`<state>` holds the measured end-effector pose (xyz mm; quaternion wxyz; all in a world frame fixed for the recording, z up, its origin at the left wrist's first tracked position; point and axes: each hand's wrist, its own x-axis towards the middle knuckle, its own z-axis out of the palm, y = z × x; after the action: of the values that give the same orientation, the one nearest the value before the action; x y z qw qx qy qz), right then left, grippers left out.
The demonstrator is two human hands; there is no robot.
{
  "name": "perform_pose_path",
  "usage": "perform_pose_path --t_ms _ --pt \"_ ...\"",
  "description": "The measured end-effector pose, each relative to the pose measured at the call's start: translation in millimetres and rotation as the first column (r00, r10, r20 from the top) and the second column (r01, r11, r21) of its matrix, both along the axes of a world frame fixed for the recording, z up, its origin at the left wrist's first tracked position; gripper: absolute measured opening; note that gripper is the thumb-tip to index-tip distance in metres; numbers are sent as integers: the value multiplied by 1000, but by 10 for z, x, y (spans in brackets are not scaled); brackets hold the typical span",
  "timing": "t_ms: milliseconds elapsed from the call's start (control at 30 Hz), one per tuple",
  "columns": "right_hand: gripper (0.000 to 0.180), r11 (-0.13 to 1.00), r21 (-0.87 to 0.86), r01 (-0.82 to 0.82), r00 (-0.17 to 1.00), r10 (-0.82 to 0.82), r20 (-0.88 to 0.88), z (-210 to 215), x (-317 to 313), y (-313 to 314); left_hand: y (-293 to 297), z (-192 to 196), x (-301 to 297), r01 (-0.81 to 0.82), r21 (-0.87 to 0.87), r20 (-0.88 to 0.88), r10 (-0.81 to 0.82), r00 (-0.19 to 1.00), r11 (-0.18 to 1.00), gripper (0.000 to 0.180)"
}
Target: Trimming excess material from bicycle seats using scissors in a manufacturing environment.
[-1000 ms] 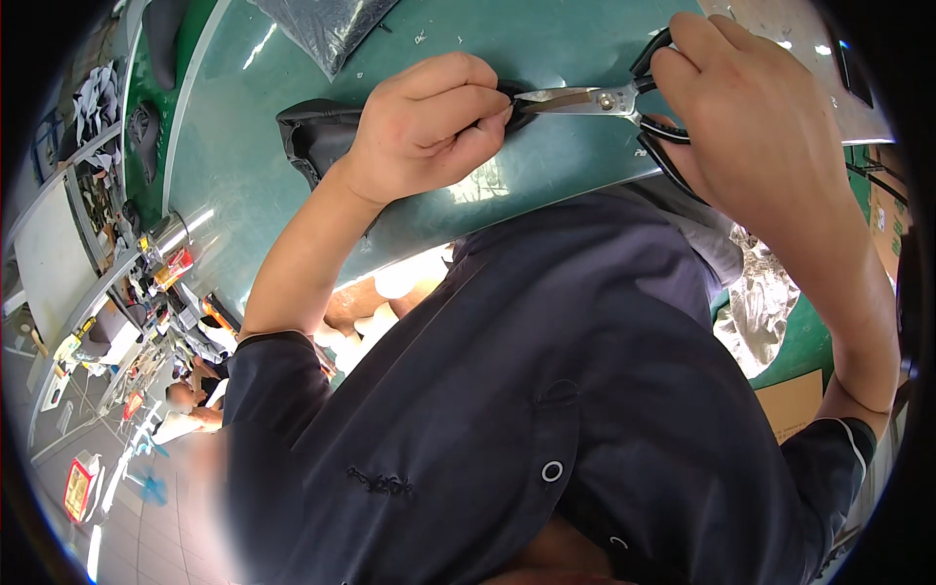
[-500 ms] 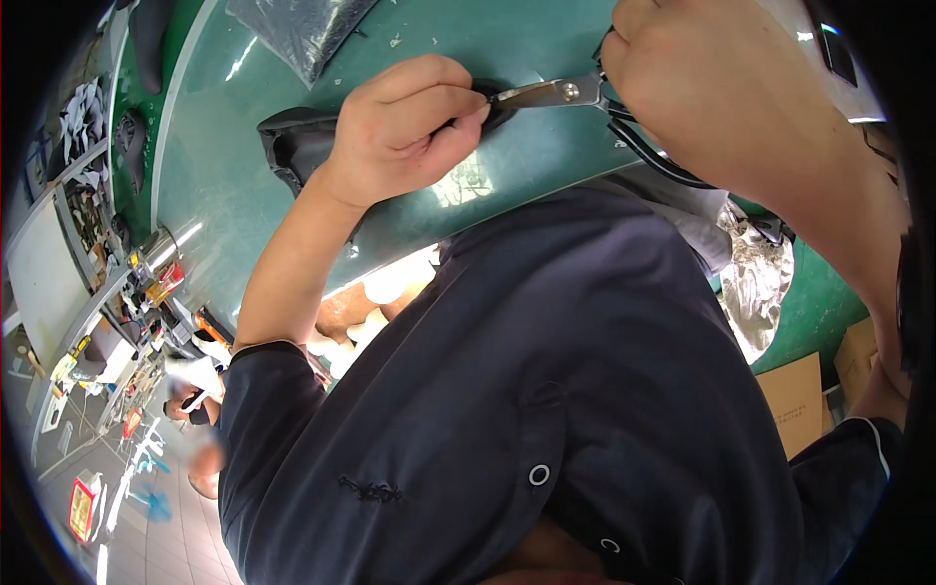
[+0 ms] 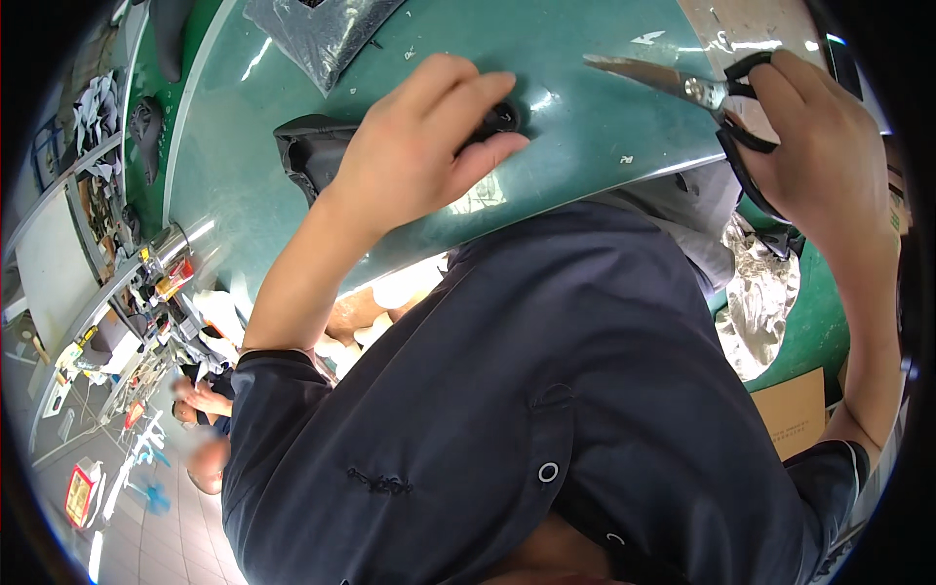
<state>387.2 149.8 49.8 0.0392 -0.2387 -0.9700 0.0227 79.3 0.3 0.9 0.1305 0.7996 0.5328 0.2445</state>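
In my right hand [image 3: 827, 151] is a pair of scissors [image 3: 704, 93] with black handles, held above the right side of the green table [image 3: 585, 146]. Their blades point left and look closed together. A dark, leather-like piece [image 3: 310, 146] lies on the table, partly covered by my left hand [image 3: 414, 146]. That hand's thumb and forefinger are parted around the piece's rounded black end, which shows between them. Whether the other fingers touch it is hidden.
A clear bag [image 3: 327, 39] with dark contents lies at the table's far left. Cluttered shelving [image 3: 88, 263] stands left, with other people below it. Silvery fabric [image 3: 756, 302] hangs at the right, above a cardboard box [image 3: 790, 414]. Small scraps dot the tabletop.
My right hand has drawn the scissors away to the right, off the dark piece. My left hand's pinch has opened, uncovering the piece's black end.
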Motion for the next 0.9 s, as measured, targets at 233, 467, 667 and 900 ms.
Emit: perform_pose_path --t_ms 233,467,667,900 --pt "32 998 -56 -20 1000 21 14 -104 -84 -129 -161 -70 -4 30 122 -183 -7 983 992 21" --pt "35 983 4 -184 975 183 -126 -85 -394 -134 -82 -142 -168 -3 -37 216 11 976 999 18" --pt "34 972 -29 -235 971 234 -41 -147 -583 -111 -60 -182 -218 37 -26 293 -28 956 999 16" --pt "17 922 -10 -386 922 386 -13 147 -821 -43 -44 -196 -243 80 -6 333 -73 940 997 15"
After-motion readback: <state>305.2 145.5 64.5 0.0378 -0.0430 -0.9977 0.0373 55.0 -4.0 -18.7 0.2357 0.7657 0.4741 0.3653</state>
